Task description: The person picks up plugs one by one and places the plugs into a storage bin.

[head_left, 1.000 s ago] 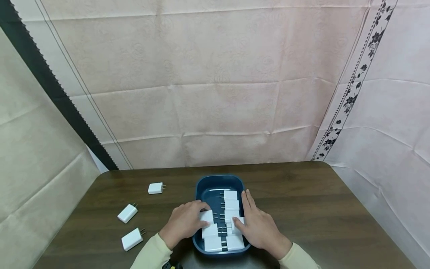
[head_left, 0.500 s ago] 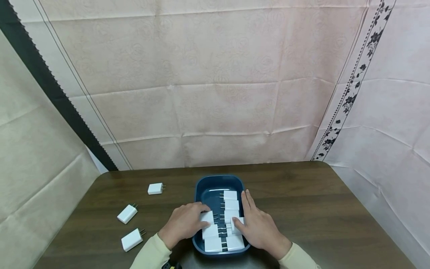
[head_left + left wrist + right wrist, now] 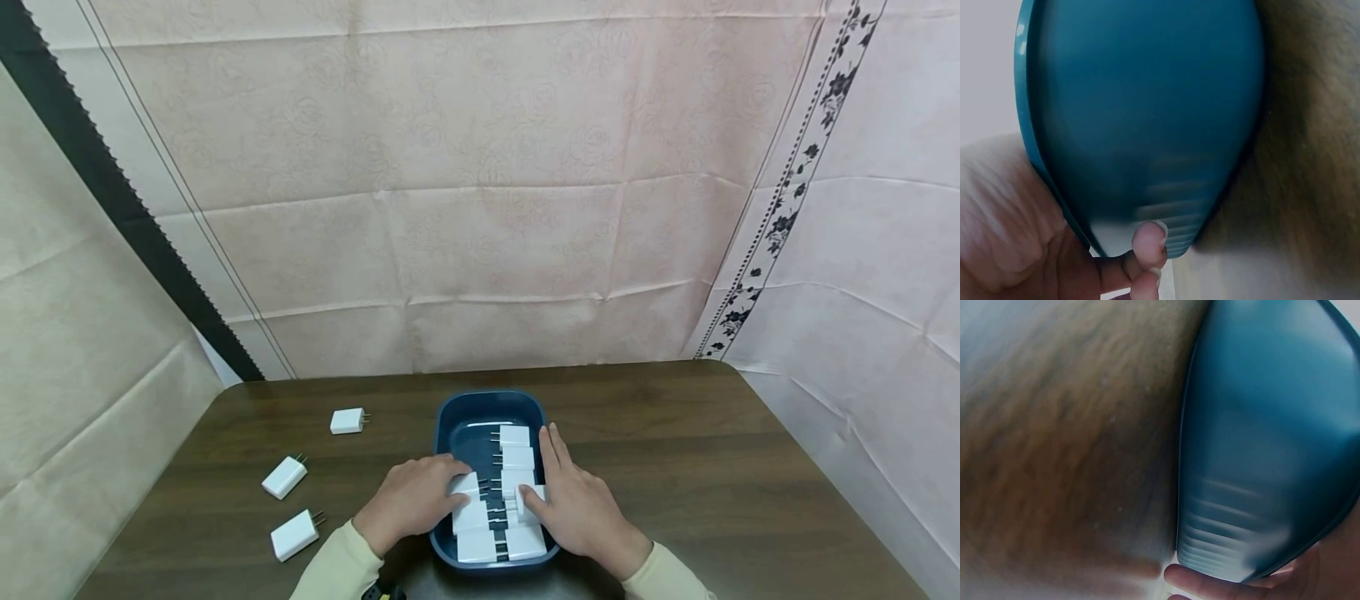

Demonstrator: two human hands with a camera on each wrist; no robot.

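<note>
Your left hand edged slightly lower in frame, pinching a white charger; align gently, straight-fingered right hand steady.

Soft light covers the worktop, with shadow toward its near edge. Both wrist views look blurred and dim.

The head camera looks forward and down from above the near edge of the brown wood-grain desk, far enough back to take in its far edge and the cream patterned cloth behind. Each wrist camera, tipped sideways, faces very near an outer wall of the rounded blue plastic tray: left wrist toward the desk's left edge, right wrist the opposite side. The head view shares the tray with both, seeing into it.
</note>
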